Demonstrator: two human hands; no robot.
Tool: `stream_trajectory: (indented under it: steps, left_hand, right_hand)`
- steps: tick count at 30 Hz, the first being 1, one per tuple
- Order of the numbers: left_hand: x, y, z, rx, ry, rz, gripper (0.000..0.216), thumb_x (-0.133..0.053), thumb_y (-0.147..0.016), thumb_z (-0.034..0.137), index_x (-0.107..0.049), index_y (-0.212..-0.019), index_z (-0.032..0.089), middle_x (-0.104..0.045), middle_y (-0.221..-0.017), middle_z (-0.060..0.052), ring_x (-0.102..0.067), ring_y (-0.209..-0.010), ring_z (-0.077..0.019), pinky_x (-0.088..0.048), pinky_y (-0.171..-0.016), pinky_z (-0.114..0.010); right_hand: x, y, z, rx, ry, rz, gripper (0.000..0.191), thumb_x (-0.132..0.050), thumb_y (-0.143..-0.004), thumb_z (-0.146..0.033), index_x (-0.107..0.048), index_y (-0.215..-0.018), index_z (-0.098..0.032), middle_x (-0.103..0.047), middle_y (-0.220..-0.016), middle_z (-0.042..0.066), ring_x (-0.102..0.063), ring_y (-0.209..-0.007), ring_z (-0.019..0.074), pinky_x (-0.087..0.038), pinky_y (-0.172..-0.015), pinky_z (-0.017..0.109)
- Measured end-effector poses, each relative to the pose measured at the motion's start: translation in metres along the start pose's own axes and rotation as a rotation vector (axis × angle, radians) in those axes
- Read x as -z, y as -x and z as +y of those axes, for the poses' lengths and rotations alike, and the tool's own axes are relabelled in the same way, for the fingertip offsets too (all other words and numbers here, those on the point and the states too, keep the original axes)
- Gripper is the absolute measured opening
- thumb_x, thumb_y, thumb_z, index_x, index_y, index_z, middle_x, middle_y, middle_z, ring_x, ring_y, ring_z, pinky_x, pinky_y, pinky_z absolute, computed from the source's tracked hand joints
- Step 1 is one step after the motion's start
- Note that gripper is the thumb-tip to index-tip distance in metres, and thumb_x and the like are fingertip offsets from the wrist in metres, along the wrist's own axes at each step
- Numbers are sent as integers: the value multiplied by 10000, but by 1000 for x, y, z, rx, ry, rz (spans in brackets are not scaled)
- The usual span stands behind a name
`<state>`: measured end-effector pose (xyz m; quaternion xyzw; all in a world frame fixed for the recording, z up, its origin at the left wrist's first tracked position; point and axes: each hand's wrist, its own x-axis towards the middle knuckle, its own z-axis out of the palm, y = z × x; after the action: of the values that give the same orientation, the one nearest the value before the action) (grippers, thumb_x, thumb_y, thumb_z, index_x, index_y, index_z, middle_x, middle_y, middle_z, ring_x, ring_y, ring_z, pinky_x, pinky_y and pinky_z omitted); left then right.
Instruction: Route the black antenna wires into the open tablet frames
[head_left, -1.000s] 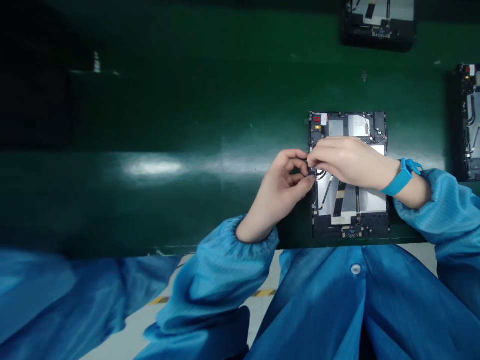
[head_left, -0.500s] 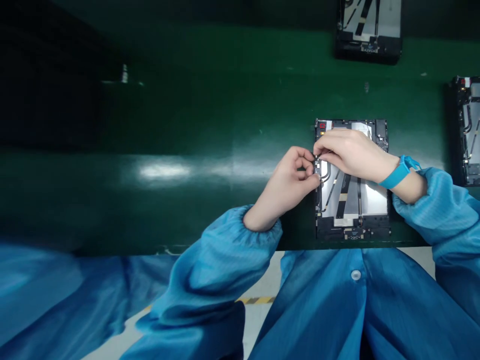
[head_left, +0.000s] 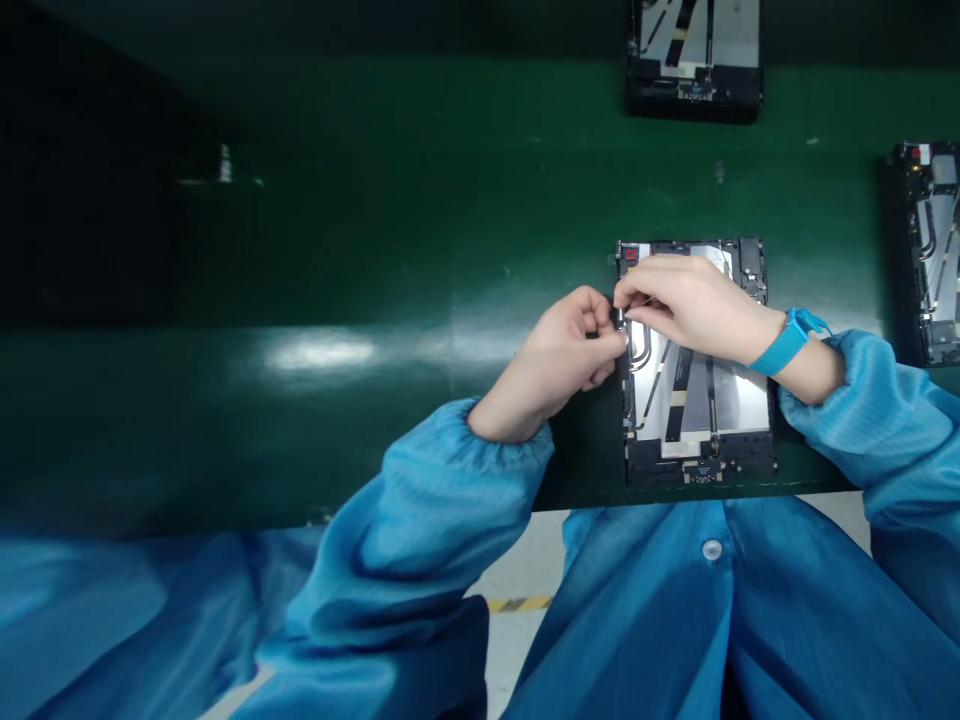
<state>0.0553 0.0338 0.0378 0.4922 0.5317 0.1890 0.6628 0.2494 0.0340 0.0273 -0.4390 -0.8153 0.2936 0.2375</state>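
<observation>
An opened tablet [head_left: 694, 400] lies on the green table in front of me, its metal plate, dark ribbon cables and small circuit parts exposed. My right hand [head_left: 686, 300] reaches over its upper left part, thumb and forefinger pinched at the left edge; whatever sits between the fingertips is too small to make out. A blue band [head_left: 784, 345] circles that wrist. My left hand [head_left: 574, 345] is at the tablet's left edge, fingers curled and thumb tip against the rim. What it pinches, if anything, is hidden.
Another opened tablet or stack [head_left: 694, 90] stands at the back of the green table [head_left: 375, 240], and a further one [head_left: 937, 260] at the right edge of view. Blue clothing of another person [head_left: 112, 620] shows at lower left.
My left thumb has moved up along the tablet's edge and the fingers have curled tighter. My right hand keeps its pinch at the same spot. The view has shifted slightly.
</observation>
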Motion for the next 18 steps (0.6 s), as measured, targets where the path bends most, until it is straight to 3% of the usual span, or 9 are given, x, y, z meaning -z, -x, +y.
stream_trajectory:
  steps: [8,18]
  left_hand:
    - [3,-21,17,20,65,9,408,-648,-585,34,-404,-827,254,-418,-498,148,-361,-368,-35,-221,-364,-156]
    - [7,-30,7,-62,98,-25,417,-799,-746,131,-416,-857,252,-453,-487,134,-421,-357,-63,-293,-368,-176]
  right_hand:
    - [3,-4,-2,-227,-24,215,149,-648,-892,-84,-709,-974,-193,-715,-908,30,-630,-889,205,-428,-852,329]
    - [2,-3,-1,-259,-19,192,211,-609,-837,-38,-719,-953,-175,-682,-803,-5,-629,-801,166,-424,-798,291]
